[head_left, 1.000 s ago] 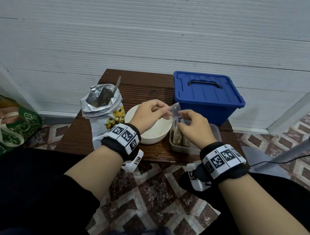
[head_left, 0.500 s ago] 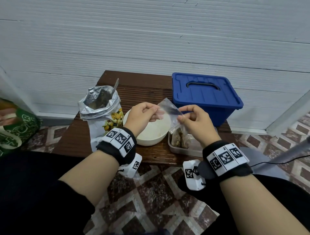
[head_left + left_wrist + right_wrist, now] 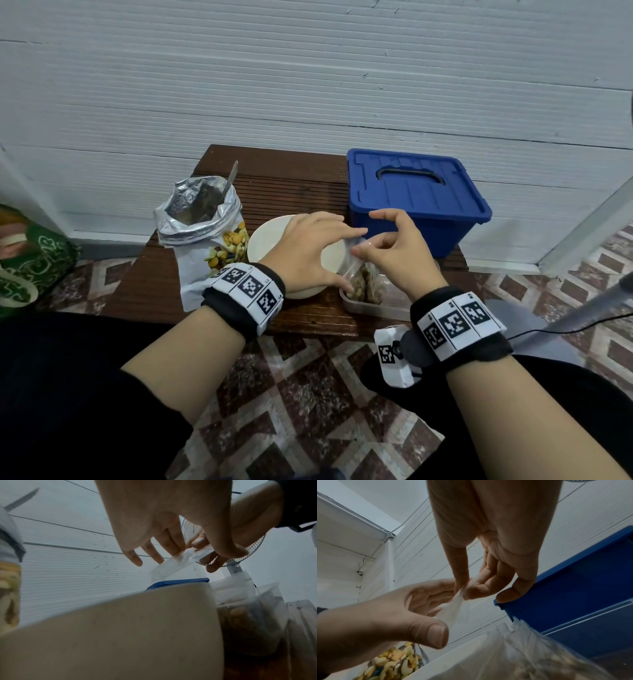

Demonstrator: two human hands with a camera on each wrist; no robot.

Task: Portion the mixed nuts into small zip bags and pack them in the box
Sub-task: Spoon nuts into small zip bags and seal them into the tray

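Clear zip bag — pinched between left hand, right hand

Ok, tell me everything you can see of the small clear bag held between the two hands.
The small clear bag is thin transparent plastic, crumpled near its top. Both hands hold that top above the white bowl and clear tray: the right hand pinches it between thumb and fingers, and the left hand touches it with its fingertips. Whether it holds nuts or is sealed cannot be told. Below it, more bags with nuts stand in the tray.
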